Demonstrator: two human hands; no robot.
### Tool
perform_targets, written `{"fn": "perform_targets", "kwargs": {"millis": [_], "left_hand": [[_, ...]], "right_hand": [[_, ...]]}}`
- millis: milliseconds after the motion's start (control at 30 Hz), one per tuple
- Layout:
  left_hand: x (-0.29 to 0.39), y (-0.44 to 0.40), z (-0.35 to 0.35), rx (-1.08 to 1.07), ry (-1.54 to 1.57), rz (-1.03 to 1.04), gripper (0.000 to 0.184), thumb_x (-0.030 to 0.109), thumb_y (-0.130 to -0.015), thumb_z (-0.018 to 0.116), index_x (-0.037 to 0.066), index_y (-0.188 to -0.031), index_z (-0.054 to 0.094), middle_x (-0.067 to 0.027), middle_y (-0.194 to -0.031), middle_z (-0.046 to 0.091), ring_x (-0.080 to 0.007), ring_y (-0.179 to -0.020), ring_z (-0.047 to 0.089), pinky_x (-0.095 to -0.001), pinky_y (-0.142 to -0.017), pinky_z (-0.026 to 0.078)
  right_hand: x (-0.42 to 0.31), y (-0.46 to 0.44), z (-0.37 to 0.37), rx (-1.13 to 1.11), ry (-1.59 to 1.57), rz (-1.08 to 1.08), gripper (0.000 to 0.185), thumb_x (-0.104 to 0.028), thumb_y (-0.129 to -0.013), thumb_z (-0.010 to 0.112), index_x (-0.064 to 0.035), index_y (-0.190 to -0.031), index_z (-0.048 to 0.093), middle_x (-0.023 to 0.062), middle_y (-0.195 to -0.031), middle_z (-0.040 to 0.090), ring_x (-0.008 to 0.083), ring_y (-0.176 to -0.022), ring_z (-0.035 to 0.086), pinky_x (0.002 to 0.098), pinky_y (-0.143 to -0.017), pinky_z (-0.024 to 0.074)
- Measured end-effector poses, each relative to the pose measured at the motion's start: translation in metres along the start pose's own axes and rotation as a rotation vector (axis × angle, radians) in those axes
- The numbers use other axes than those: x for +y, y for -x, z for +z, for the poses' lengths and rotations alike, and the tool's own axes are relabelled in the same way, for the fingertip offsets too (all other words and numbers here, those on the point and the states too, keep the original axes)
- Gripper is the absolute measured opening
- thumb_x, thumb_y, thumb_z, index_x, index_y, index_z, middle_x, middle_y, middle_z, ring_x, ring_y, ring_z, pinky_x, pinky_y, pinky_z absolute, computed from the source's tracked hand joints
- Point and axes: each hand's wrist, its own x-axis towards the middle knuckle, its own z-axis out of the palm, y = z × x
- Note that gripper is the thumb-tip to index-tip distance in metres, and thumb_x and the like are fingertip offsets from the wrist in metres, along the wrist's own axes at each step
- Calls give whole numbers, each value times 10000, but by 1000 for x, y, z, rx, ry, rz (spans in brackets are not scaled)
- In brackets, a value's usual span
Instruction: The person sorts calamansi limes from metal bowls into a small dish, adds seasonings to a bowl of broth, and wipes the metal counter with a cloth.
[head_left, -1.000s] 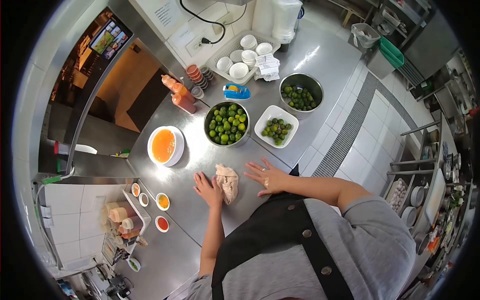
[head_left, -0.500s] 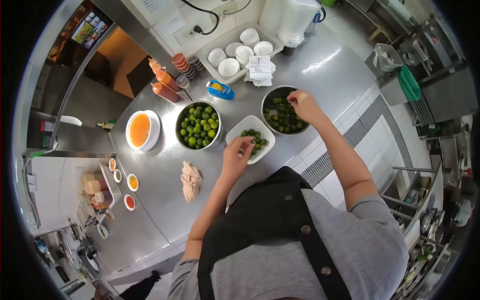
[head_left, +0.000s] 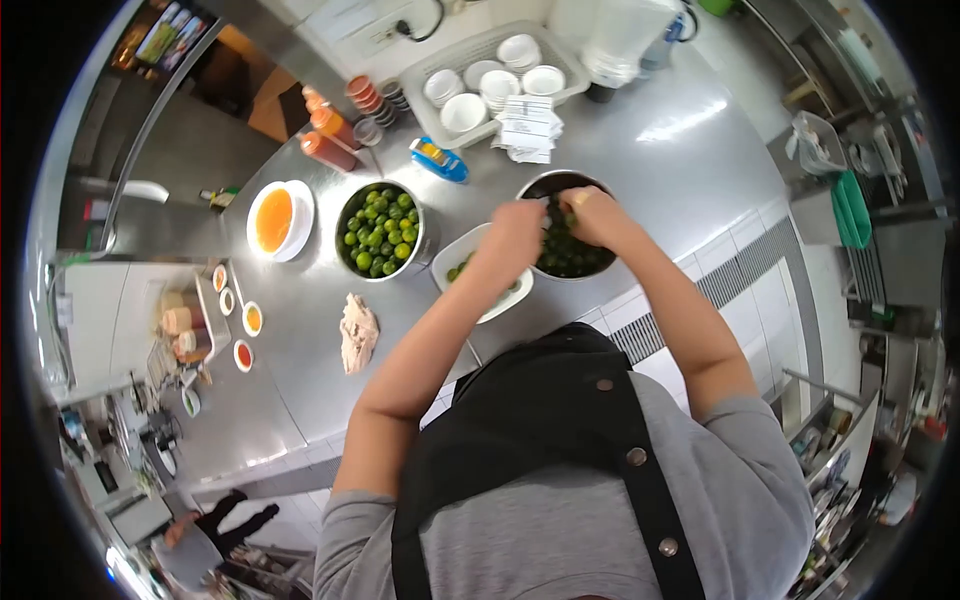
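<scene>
My left hand (head_left: 512,240) is curled closed at the left rim of the right-hand steel pot (head_left: 556,183), its forearm crossing over a white bowl (head_left: 508,304). Whatever is in its fingers is hidden. Over the same pot, my right hand (head_left: 594,214) points its bent fingers down inside, close to the left one. Dark green limes (head_left: 572,258) lie in this pot. A few green limes (head_left: 458,270) show in the white bowl, partly covered by my left arm. To the left, another steel pot (head_left: 428,240) is full of brighter green limes (head_left: 380,232).
A crumpled cloth (head_left: 358,333) lies on the steel table, near a white bowl of orange liquid (head_left: 273,220). Sauce bottles (head_left: 328,150), a blue tape dispenser (head_left: 439,160), paper slips (head_left: 528,128) and a basket of white bowls (head_left: 572,75) stand behind. Another person (head_left: 190,550) is at lower left.
My left hand has moved from the white bowl up and right to the right-hand pot. My right hand has dipped lower into that pot. The view has shifted slightly.
</scene>
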Motion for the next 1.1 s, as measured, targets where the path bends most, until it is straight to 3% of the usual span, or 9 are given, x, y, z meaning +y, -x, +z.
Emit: {"fn": "perform_targets", "kwargs": {"millis": [100, 133, 200, 267, 600, 700, 833, 933, 1100], "left_hand": [[31, -13, 22, -328, -341, -96, 92, 66, -726, 690, 16, -795, 727, -231, -860, 709, -376, -853, 709, -483, -808, 565], [30, -17, 42, -329, -409, -134, 155, 85, -771, 678, 33, -903, 741, -196, -890, 728, -340, -883, 720, -447, -798, 591], [33, -21, 61, -332, -613, -198, 405, 158, -837, 659, -46, -1186, 639, -324, -1267, 541, -425, -1070, 608, -383, -773, 593], [29, -29, 59, -516, -667, -139, 428, 182, -842, 659, -79, -1179, 624, -355, -1306, 450, -439, -1043, 570, -392, -748, 592], [0, -18, 91, -409, -730, 27, 435, 227, -806, 643, -79, -1114, 628, -274, -992, 623, -451, -947, 596, -488, -626, 577], [-15, -39, 92, -538, -451, -63, 648, 40, -767, 661, -161, -1330, 410, -282, -1114, 613, -474, -933, 667, -527, -639, 594], [3, -50, 42, -556, 581, -657, 838, -81, -870, 510, -104, -1517, -22, -278, -1308, 512, -407, -962, 678, -470, -654, 648], [5, -50, 45, -498, 740, -712, 715, -112, -898, 405, -31, -1532, 86, -241, -1447, 360, -389, -1186, 575, -494, -798, 648], [8, -51, 20, -575, 995, -679, 523, -24, -970, 464, -34, -1456, 272, -217, -1475, 336, -359, -1223, 554, -492, -867, 631]], "right_hand": [[-1, 19, -20, -101, -82, -121, 174, 56, -720, 618, 13, -888, 624, 257, -911, 654, 418, -941, 647, 484, -797, 512], [0, 22, -14, -52, -56, -150, 191, 67, -731, 608, 17, -915, 625, 261, -937, 651, 429, -943, 646, 487, -808, 517], [3, 27, 4, 35, 67, -106, 215, 53, -769, 591, 21, -981, 617, 277, -1016, 630, 445, -923, 651, 491, -822, 532], [-7, 25, 5, -173, 229, -32, 287, -14, -859, 542, 53, -1134, 591, 323, -1140, 596, 437, -908, 687, 489, -818, 568], [3, 5, 10, -392, 97, 133, 572, 7, -836, 525, 97, -1387, 402, 419, -1369, 430, 505, -1131, 603, 491, -960, 523], [4, -3, 8, -439, 70, 177, 619, 21, -842, 474, 86, -1445, 349, 403, -1423, 395, 491, -1195, 567, 475, -1010, 486], [-18, -3, -21, -494, -272, 414, 660, 57, -857, 395, -2, -1507, 298, 280, -1444, 476, 475, -1224, 557, 471, -932, 538], [-24, -2, -33, -527, -463, 525, 580, 72, -892, 365, -65, -1455, 355, 236, -1459, 443, 380, -1210, 576, 442, -841, 590], [-3, 5, -35, -523, -819, 413, 371, 25, -912, 485, -60, -1272, 451, 163, -1283, 493, 302, -1121, 596, 412, -879, 601]]}}
